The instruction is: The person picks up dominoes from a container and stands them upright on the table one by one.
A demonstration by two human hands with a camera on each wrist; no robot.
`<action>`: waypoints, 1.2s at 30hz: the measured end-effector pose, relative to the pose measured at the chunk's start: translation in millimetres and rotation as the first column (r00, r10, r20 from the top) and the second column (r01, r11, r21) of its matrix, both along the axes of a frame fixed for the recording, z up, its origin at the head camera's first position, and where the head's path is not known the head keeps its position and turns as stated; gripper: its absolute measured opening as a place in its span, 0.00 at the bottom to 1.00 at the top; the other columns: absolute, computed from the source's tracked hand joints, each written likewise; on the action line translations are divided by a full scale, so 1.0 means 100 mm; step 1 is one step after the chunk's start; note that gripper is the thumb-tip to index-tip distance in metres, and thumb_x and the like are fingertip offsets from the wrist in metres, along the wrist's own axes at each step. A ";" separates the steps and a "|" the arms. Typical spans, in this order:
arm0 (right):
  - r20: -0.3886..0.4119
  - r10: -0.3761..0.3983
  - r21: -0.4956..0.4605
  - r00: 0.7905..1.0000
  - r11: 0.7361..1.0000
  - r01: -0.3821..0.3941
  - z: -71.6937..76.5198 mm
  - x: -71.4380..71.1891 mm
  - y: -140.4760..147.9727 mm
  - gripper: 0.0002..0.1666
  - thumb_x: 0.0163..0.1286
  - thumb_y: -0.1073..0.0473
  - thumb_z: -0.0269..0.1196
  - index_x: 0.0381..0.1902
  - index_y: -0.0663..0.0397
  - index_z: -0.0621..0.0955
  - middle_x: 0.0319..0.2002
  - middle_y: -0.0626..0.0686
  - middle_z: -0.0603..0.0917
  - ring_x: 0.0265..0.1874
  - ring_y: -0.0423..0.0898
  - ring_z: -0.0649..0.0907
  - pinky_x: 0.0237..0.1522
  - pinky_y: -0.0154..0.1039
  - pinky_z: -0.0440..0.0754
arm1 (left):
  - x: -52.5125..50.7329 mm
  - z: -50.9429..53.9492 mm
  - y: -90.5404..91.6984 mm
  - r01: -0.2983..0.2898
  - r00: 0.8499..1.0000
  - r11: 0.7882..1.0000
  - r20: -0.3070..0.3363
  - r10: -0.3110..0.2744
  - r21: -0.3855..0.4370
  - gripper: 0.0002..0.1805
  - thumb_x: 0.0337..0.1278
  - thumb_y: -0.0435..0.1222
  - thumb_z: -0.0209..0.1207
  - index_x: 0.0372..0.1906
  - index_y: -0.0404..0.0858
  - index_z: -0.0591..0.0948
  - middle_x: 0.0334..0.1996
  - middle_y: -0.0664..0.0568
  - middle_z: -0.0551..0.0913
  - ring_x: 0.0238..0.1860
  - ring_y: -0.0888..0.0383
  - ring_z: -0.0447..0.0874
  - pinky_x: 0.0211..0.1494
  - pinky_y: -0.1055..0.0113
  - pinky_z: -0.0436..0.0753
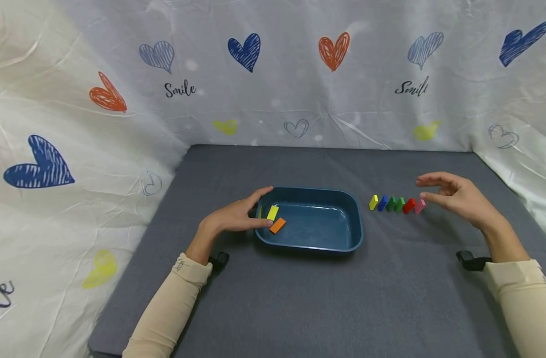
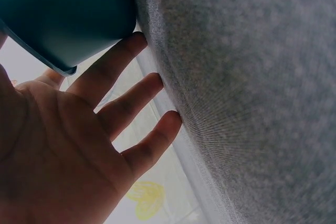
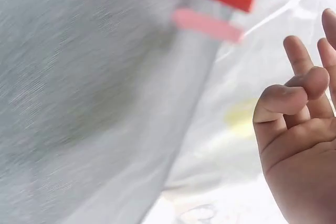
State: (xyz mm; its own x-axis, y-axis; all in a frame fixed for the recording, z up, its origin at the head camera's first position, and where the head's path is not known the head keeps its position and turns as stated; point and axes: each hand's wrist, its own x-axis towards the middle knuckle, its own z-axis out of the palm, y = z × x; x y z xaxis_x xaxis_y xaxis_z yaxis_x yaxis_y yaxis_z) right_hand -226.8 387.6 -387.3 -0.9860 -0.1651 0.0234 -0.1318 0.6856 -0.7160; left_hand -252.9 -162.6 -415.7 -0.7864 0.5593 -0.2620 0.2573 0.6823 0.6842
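A teal-blue plastic tray (image 1: 317, 247) stands on the grey table. My left hand (image 1: 232, 215) grips its left end, thumb over the rim and the other fingers outside; in the left wrist view those fingers (image 2: 142, 150) spread against the wall and the cloth. Inside the tray lie a yellow domino (image 1: 273, 213) and an orange domino (image 1: 277, 225), by the thumb. To the tray's right several dominoes stand upright in a row, from a yellow one (image 1: 373, 202) to a red one (image 1: 409, 206) and a pink one (image 1: 420, 206). My right hand (image 1: 456, 198), fingers loosely bent, hovers empty beside the pink one.
Blue (image 1: 382, 203) and green (image 1: 391, 204) dominoes stand between the yellow and red ones. White sheeting (image 1: 273, 99) printed with hearts hangs behind and to the left of the table (image 1: 326, 303). Black straps (image 1: 471, 260) sit on both wrists.
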 end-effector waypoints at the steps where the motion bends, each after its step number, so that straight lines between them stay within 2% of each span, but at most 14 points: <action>1: -0.013 0.006 -0.008 1.000 1.000 -0.006 0.03 -0.01 -0.05 0.28 0.73 0.51 0.66 0.67 0.50 0.76 0.51 0.20 0.80 0.45 0.26 0.81 0.37 0.28 0.77 | 0.00 0.00 0.00 0.001 1.000 1.000 0.000 -0.001 0.000 0.51 0.61 0.62 0.62 0.80 0.73 0.43 0.83 0.52 0.50 0.80 0.43 0.57 0.74 0.37 0.67; 3: -0.035 0.020 -0.030 0.999 0.999 -0.021 0.09 -0.02 -0.16 0.27 0.73 0.53 0.66 0.67 0.50 0.77 0.51 0.23 0.81 0.41 0.28 0.82 0.36 0.28 0.76 | 0.00 0.00 0.00 0.003 1.000 1.000 -0.002 -0.003 -0.002 0.51 0.61 0.62 0.62 0.80 0.73 0.43 0.83 0.52 0.50 0.80 0.43 0.57 0.73 0.37 0.67; 5: -0.055 0.039 -0.058 0.998 0.997 -0.042 0.12 -0.04 -0.28 0.25 0.72 0.56 0.67 0.66 0.50 0.78 0.52 0.25 0.82 0.34 0.34 0.83 0.33 0.32 0.76 | 0.00 0.00 -0.01 0.005 1.000 1.000 -0.003 -0.005 -0.003 0.51 0.61 0.62 0.62 0.80 0.73 0.42 0.83 0.51 0.50 0.80 0.43 0.57 0.73 0.38 0.68; 9: -0.088 0.091 -0.111 0.992 0.989 -0.101 0.19 -0.07 -0.53 0.24 0.71 0.60 0.67 0.64 0.50 0.79 0.52 0.29 0.84 0.21 0.45 0.77 0.22 0.40 0.78 | 0.01 -0.01 0.00 0.004 1.000 1.000 -0.011 -0.004 -0.006 0.51 0.61 0.63 0.62 0.80 0.73 0.42 0.83 0.52 0.50 0.79 0.43 0.58 0.73 0.38 0.68; 14: -0.104 0.160 -0.139 0.982 0.975 -0.173 0.29 -0.07 -0.85 0.22 0.72 0.59 0.66 0.63 0.47 0.80 0.48 0.36 0.86 0.15 0.47 0.72 0.11 0.43 0.73 | 0.01 -0.01 0.00 0.004 1.000 1.000 -0.025 -0.004 -0.018 0.51 0.61 0.62 0.62 0.80 0.71 0.42 0.83 0.52 0.50 0.79 0.43 0.60 0.72 0.38 0.69; 18: -0.147 0.218 -0.144 0.965 0.960 -0.238 0.32 -0.09 -1.09 0.21 0.71 0.60 0.67 0.61 0.46 0.81 0.50 0.37 0.85 0.15 0.46 0.70 0.11 0.41 0.67 | 0.01 -0.01 0.00 0.004 1.000 1.000 -0.029 -0.005 -0.023 0.52 0.61 0.62 0.62 0.80 0.70 0.42 0.83 0.52 0.50 0.78 0.42 0.60 0.72 0.37 0.69; 26: -0.226 0.339 -0.177 0.913 0.908 -0.381 0.33 -0.16 -1.50 0.23 0.69 0.65 0.68 0.61 0.51 0.81 0.51 0.36 0.85 0.15 0.44 0.70 0.17 0.39 0.69 | 0.01 -0.04 0.00 -0.001 0.999 1.000 -0.040 0.000 -0.028 0.51 0.61 0.64 0.62 0.79 0.73 0.42 0.83 0.54 0.50 0.79 0.43 0.59 0.73 0.36 0.67; 30: -0.224 0.368 -0.200 0.903 0.889 -0.412 0.33 -0.18 -1.67 0.24 0.70 0.64 0.68 0.63 0.49 0.81 0.52 0.37 0.85 0.14 0.45 0.70 0.14 0.39 0.69 | 0.00 -0.03 0.00 -0.002 0.999 1.000 -0.043 0.001 -0.022 0.52 0.60 0.63 0.62 0.80 0.73 0.42 0.83 0.54 0.49 0.79 0.44 0.59 0.73 0.37 0.67; 36: -0.211 0.405 -0.195 0.889 0.874 -0.445 0.31 -0.21 -1.92 0.24 0.69 0.62 0.69 0.63 0.48 0.81 0.52 0.48 0.86 0.15 0.45 0.70 0.17 0.37 0.69 | -0.01 -0.02 0.00 -0.004 0.999 1.000 -0.039 0.003 -0.013 0.52 0.61 0.63 0.62 0.80 0.71 0.41 0.83 0.53 0.50 0.79 0.44 0.59 0.74 0.37 0.67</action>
